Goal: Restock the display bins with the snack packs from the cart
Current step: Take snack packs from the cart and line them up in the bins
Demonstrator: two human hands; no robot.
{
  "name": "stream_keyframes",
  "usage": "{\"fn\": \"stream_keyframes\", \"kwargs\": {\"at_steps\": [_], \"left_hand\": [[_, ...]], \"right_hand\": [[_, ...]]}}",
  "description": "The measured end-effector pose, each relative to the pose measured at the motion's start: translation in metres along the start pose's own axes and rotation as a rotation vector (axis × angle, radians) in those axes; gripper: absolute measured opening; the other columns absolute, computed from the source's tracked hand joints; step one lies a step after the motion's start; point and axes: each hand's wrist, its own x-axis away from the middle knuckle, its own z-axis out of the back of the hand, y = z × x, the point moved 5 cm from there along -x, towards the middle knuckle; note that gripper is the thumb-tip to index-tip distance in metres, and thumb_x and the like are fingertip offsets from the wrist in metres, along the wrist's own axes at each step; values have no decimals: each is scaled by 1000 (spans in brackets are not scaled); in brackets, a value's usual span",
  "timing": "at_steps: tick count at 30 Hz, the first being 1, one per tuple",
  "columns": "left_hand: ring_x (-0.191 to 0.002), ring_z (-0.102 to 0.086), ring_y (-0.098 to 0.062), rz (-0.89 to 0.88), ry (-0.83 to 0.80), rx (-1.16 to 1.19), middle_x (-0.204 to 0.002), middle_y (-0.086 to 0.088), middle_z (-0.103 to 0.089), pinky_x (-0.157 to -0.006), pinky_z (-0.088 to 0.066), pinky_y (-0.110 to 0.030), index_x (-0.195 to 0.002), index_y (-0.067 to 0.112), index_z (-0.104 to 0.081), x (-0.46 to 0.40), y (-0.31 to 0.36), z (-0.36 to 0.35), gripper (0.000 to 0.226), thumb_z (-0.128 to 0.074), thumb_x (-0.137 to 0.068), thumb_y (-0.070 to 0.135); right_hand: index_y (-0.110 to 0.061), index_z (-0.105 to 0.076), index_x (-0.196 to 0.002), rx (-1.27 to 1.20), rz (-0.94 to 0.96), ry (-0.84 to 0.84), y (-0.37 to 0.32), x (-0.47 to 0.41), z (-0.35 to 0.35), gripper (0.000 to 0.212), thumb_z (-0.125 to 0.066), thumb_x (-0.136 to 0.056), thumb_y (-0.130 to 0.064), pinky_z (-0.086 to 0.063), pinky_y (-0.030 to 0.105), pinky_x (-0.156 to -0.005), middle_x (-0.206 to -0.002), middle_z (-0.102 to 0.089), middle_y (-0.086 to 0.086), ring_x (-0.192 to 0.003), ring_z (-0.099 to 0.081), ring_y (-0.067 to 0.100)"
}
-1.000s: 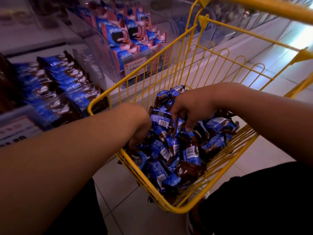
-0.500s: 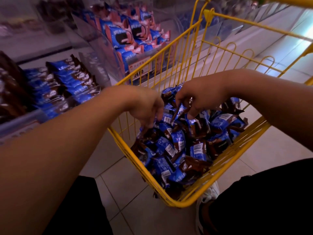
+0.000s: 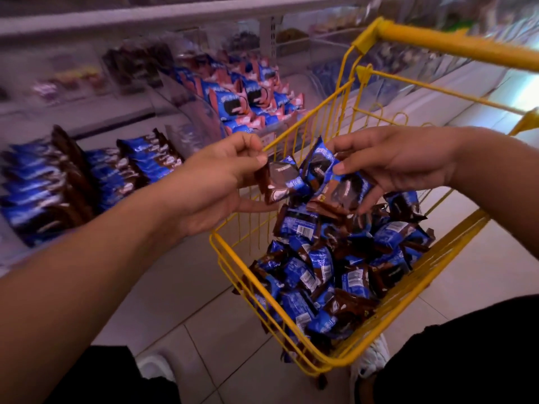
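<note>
Snack packs (image 3: pixel 329 275), blue and brown wrappers with barcodes showing on several, lay heaped in the yellow wire cart (image 3: pixel 291 339), filling the near half of its basket. Above that heap both hands were raised level with the cart's far rim, each grasping packs of the same kind. The left hand (image 3: pixel 215 182) pinched one pack (image 3: pixel 281 182) by its brown crimped edge between thumb and curled forefinger, the pack hanging tilted below the fingertips, its blue face turned toward the right. The right hand (image 3: pixel 399 164) held a small bunch (image 3: pixel 332 182), at least two packs and perhaps a third, though the overlap and blur made the count unsure; its thumb pressed down on the upper wrapper while the other fingers curled beneath the lower one. The two loads sat just beside each other, seemingly touching at their inner edges, directly over the cart's pile. To the left, beyond the left forearm, a display bin (image 3: pixel 17 228) held rows of matching blue and brown packs (image 3: pixel 58 185) standing on edge, packed close together. Behind a clear divider (image 3: pixel 204 118) farther back, another bin carried blue and pink packs (image 3: pixel 250 103). The cart's yellow handle (image 3: pixel 455 45) crossed the upper right corner. Pale floor tiles (image 3: pixel 180 301) showed beneath, and a white shoe (image 3: pixel 370 363) stood beside the cart's near corner.
</note>
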Motion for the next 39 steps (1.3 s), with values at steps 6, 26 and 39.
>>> {"fn": "stream_keyframes", "kwargs": {"at_steps": [6,26,39], "left_hand": [[-62,-69,-15,3,131,171,-72,-4,-72,-60,-60,-31,-100,11,-58,2,1,4,34,-69,-74,-8],[-79,-69,-17,-128,353,10,-115,-13,-70,-57,-54,-28,-127,12,-57,17,35,53,44,-66,-89,33],[-81,-73,-16,-187,371,-132,-98,0,-71,-59,-60,-36,-107,19,-58,44,46,93,39,-76,-76,1]], "right_hand": [[-6,-56,-130,-77,141,63,-16,-8,-20,44,-61,-87,-15,-62,34,-61,-105,-73,14,-81,-75,20],[-14,-65,-104,-40,541,422,-53,-42,-66,22,-69,-82,-13,-60,37,-59,-83,-74,-5,-69,-71,9],[-11,-63,-123,-274,469,327,-55,-46,-83,33,-61,-90,-18,-59,24,-66,-109,-75,7,-89,-74,14]]}}
